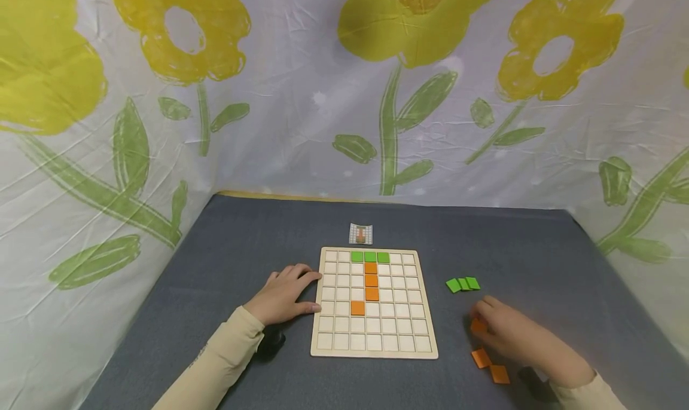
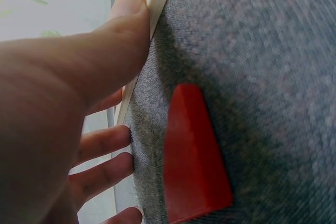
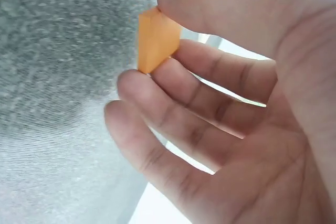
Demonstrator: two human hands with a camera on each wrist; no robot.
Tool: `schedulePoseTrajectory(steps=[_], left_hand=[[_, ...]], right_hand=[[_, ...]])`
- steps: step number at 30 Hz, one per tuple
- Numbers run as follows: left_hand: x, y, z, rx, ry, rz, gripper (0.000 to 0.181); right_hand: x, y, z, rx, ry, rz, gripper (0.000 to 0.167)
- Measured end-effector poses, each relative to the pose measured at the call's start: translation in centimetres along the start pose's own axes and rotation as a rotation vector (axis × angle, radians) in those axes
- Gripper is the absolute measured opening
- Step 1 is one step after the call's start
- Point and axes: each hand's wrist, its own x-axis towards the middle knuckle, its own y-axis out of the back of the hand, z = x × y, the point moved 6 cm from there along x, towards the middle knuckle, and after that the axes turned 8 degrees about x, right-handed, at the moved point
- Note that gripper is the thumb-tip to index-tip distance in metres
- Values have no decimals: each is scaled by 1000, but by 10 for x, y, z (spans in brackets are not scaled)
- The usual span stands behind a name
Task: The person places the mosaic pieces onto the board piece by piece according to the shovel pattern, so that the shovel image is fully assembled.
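A wooden grid board (image 1: 374, 352) lies on the dark cloth, with a row of three green tiles (image 1: 370, 257) at its far edge. Below them, three orange tiles (image 1: 371, 281) form a column, and another orange tile (image 1: 357, 308) sits one cell left and lower. My left hand (image 1: 283, 294) touches the board's left edge with thumb (image 2: 128, 11) and fingertips, its fingers relaxed. Right of the board, my right hand (image 1: 508, 332) pinches an orange square tile (image 3: 156, 41) between thumb and fingers, slightly blurred in the head view.
Loose green tiles (image 1: 463, 284) overlap right of the board. Two loose orange tiles (image 1: 499, 374) lie below my right hand. A small patterned card (image 1: 360, 234) lies beyond the board. A red tapered piece (image 2: 194, 156) shows near my left hand. Flowered cloth (image 1: 290, 129) hangs around the table.
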Motion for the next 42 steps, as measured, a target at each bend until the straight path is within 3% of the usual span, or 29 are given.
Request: schedulePoseTrajectory(steps=[3, 5, 11, 17, 30, 42], left_hand=[[0, 0, 0, 0, 3, -3, 62], [0, 0, 0, 0, 4, -5, 62], [0, 1, 1, 3, -1, -2, 61], [0, 1, 1, 4, -3, -1, 61], [0, 1, 0, -5, -1, -8, 62], [0, 0, -1, -3, -11, 3, 62]], right_hand=[[3, 6, -7, -37, 103, 90, 28], [7, 8, -10, -44, 123, 103, 28], [21, 11, -17, -30, 65, 5, 26], [35, 15, -30, -13, 118, -14, 25], [71, 12, -55, -27, 111, -103, 27], [104, -5, -76, 3, 131, -175, 28]])
